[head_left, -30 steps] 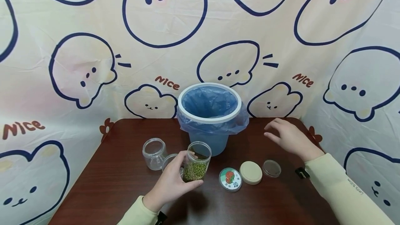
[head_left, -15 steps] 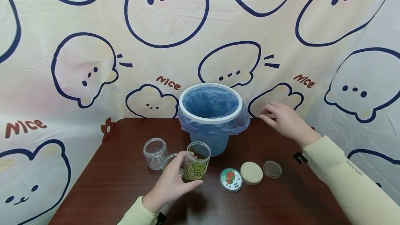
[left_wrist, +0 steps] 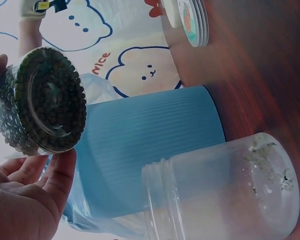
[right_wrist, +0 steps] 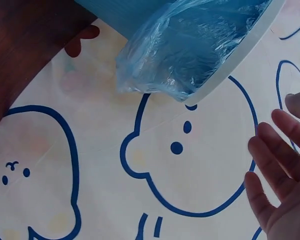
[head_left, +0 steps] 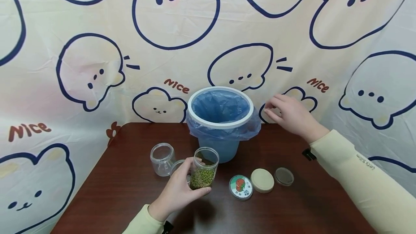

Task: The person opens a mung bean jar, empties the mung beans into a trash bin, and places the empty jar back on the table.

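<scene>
My left hand [head_left: 178, 189] grips a clear, lidless jar [head_left: 203, 176] partly filled with green mung beans, raised over the table in front of the bin. In the left wrist view, the underside of the bean jar [left_wrist: 52, 102] faces the camera, beans packed against it. My right hand [head_left: 289, 115] is up to the right of a blue trash bin [head_left: 217, 149], fingers loosely bent and holding nothing. The right wrist view has this same hand [right_wrist: 282, 175] apart from the bin's white rim [right_wrist: 235, 60]. A blue plastic bag [head_left: 217, 105] lines the bin.
Behind my left hand, an empty clear jar [head_left: 162, 160] stands beside another clear jar [head_left: 175, 167], partly hidden. A picture-topped lid [head_left: 241, 187], a cream lid [head_left: 262, 180] and a clear lid [head_left: 284, 176] lie right of the bean jar. A printed cloth [head_left: 169, 21] backs the table.
My right hand has risen from over the table's right side and moved left, closer to the bin's rim. The left hand and the bean jar have stayed in place.
</scene>
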The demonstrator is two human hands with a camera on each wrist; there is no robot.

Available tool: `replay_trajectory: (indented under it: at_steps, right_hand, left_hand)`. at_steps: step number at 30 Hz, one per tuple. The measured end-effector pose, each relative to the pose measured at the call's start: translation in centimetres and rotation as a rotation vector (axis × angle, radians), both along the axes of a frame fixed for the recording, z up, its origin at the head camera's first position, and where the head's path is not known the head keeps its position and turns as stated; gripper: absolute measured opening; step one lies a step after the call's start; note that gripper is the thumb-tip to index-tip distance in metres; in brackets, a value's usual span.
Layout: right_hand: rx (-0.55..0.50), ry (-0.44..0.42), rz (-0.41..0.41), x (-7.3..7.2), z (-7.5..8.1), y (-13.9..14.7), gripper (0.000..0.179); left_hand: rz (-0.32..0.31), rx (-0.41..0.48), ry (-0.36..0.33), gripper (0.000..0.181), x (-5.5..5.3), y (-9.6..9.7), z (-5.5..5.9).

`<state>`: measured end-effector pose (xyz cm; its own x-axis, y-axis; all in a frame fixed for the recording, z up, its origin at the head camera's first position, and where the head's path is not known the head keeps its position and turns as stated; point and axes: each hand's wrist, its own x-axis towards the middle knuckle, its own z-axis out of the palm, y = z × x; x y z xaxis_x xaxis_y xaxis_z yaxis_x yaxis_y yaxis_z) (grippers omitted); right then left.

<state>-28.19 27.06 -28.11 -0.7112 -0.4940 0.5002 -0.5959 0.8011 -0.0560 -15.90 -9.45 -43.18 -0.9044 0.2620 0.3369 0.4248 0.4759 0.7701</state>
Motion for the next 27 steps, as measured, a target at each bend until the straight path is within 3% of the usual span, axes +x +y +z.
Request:
replay_trajectory:
  at_steps: [8, 19, 27]
  right_hand:
    - [0.025, 0.002, 0.082, -0.3, 1.3, -1.1, 0.014]
    - [0.033, -0.215, 0.098, -0.9, 2.2, -2.4, 0.036]
    - [0.082, -0.215, 0.202, -1.8, 2.0, -3.8, 0.035]
  left_hand:
    - [-0.009, 0.010, -0.006, 0.076, -0.1, 0.0, -0.3]
    - [-0.014, 0.002, -0.008, 0.076, 0.0, 0.0, -0.3]
    - [-0.015, -0.002, -0.011, 0.076, 0.0, 0.0, 0.1]
